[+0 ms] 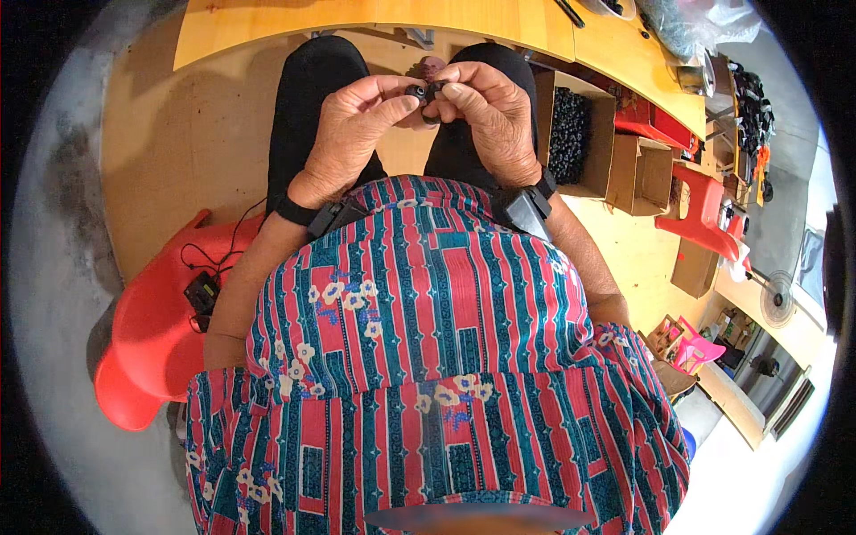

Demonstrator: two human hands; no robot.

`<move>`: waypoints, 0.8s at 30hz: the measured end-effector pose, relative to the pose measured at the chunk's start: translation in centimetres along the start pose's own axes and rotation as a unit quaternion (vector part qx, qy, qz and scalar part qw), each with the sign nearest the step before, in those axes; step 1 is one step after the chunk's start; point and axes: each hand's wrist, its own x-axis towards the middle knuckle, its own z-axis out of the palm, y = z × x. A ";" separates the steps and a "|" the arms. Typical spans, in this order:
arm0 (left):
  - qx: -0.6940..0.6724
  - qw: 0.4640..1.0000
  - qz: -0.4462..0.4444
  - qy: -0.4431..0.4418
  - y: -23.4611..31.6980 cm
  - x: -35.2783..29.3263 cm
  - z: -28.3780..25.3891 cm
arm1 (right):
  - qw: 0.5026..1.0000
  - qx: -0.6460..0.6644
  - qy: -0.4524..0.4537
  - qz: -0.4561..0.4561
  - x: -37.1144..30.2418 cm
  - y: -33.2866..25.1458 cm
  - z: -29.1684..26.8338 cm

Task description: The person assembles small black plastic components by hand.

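Observation:
Over my lap, my left hand [357, 125] pinches a small black round part [415, 91] with a hole in its end, between thumb and forefinger. My right hand [492, 111] is closed on another small black part [435, 90], which meets the first one or lies very close to it. Fingers cover most of both pieces, so their exact kind does not show. Both hands are just short of the yellow table's near edge, above my black-trousered knees.
The yellow table [464, 12] runs across the far side. To the right stand a cardboard box [598, 134] with many small black parts inside, a second cardboard box [640, 176] and a red stool [700, 209]. A red chair [147, 330] is at my left, with a cable on it.

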 end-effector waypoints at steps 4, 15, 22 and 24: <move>0.002 1.000 -0.005 0.005 0.0 0.1 0.0 | 1.000 -0.024 -0.004 -0.001 0.1 0.1 -0.2; 0.001 1.000 -0.010 0.001 0.0 0.1 0.1 | 0.999 -0.042 -0.015 -0.006 0.1 0.1 -0.1; 0.006 1.000 -0.002 0.002 0.1 0.0 0.1 | 0.999 -0.041 -0.023 -0.011 0.1 0.3 0.0; 0.008 1.000 0.000 0.002 0.1 0.0 0.1 | 0.999 -0.036 -0.010 -0.013 0.1 0.3 0.1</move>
